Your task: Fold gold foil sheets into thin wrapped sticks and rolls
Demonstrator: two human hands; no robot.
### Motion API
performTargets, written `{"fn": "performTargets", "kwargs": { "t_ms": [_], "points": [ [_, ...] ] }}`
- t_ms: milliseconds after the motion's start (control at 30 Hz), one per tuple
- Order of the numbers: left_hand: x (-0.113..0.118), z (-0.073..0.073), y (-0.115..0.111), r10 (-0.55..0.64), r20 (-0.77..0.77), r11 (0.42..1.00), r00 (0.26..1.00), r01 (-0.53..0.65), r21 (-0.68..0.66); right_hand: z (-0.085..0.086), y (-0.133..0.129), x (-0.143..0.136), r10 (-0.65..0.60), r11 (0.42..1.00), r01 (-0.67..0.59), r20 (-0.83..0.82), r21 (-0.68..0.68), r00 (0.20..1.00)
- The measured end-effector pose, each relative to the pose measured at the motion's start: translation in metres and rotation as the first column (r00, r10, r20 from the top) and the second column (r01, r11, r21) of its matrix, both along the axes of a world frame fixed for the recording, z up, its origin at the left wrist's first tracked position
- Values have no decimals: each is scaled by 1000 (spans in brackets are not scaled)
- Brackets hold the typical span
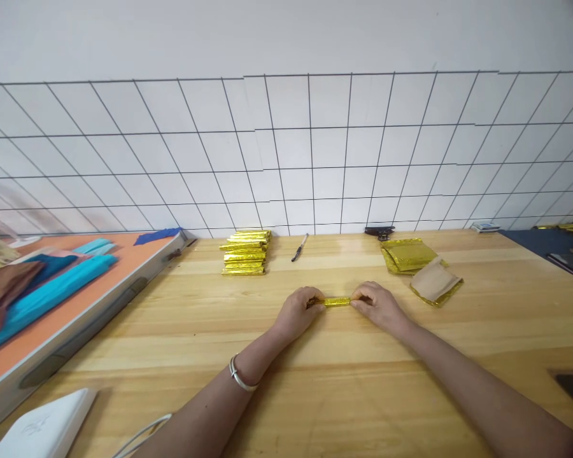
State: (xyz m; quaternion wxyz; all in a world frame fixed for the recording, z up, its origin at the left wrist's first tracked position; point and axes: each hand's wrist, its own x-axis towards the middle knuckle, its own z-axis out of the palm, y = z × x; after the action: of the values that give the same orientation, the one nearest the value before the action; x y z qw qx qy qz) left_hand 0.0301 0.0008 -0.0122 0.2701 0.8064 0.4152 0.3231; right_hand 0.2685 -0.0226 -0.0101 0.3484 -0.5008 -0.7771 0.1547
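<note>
A narrow strip of shiny gold material lies level at the middle of the wooden table. My left hand pinches its left end, and my right hand pinches its right end. Beyond my left hand is a stack of folded gold strips. Past my right hand lie flat gold sheets, and nearer is a piece with a beige face up and gold edges. My fingertips partly cover the ends of the held strip.
A pen and a black clip lie near the tiled wall. On the left, an orange surface bears blue and brown fabric. A white device and a cable are at the front left.
</note>
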Motion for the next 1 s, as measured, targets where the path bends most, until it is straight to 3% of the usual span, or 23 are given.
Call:
{"fn": "performTargets", "kwargs": {
  "t_ms": [267, 700, 800, 933, 1000],
  "points": [
    [1, 1, 0, 7, 5, 1000, 1000, -7, 8, -8, 3, 2, -47, 999, 47, -7, 10, 999],
    [-5, 3, -6, -7, -47, 999, 999, 9, 43, 2, -4, -6, 69, 997, -71, 41, 33, 997],
    [-4, 2, -7, -4, -81, 998, 997, 8, 58, 2, -4, -5, 74, 997, -76, -65, -20, 995],
    [-3, 2, -9, -9, -105, 995, 994, 19, 95, 1, 1, 8, -134, 990, 110, -362, -86, 923],
    [-3, 2, -9, -13, -103, 993, 995, 25, 118, 1, 4, 15, -206, 978, 183, -404, -95, 891]
  ]
}}
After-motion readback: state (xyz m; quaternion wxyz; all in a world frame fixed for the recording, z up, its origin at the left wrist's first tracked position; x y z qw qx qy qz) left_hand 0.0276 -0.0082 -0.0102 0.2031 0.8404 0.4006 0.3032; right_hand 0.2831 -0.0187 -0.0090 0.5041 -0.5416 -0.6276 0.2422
